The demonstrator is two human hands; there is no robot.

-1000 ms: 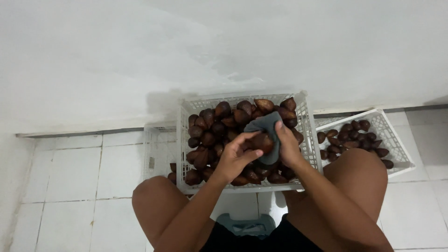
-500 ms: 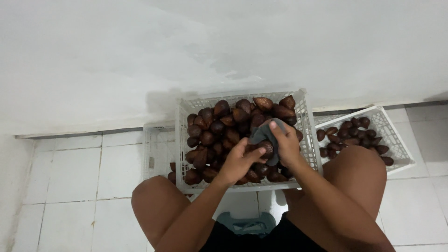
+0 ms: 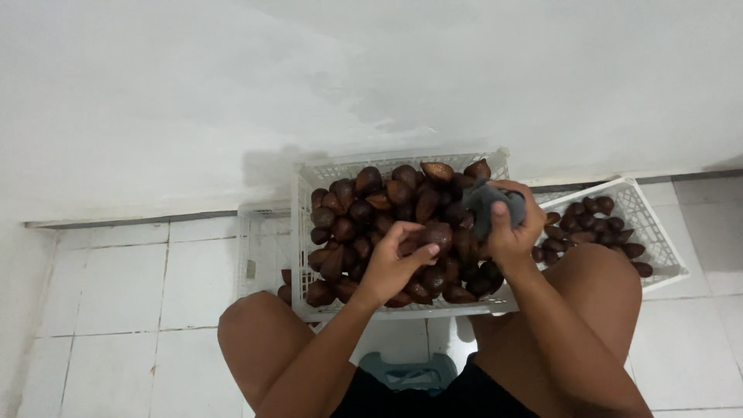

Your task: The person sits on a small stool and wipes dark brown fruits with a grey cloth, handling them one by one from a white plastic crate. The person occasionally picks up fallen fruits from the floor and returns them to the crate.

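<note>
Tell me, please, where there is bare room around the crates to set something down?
Bare white floor tiles lie left of the middle crate and the left knee. Both the middle crate and the right crate hold dark brown fruit, and both hands work over the middle one.

White plaster wall (image 3: 232, 85), patchy, dull even light. White tiled floor (image 3: 116, 294), dark grout; dark seam at wall base.

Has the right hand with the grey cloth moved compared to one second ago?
Yes. The right hand with the grey cloth has shifted right, toward the right wall of the white crate, away from the left hand.
</note>
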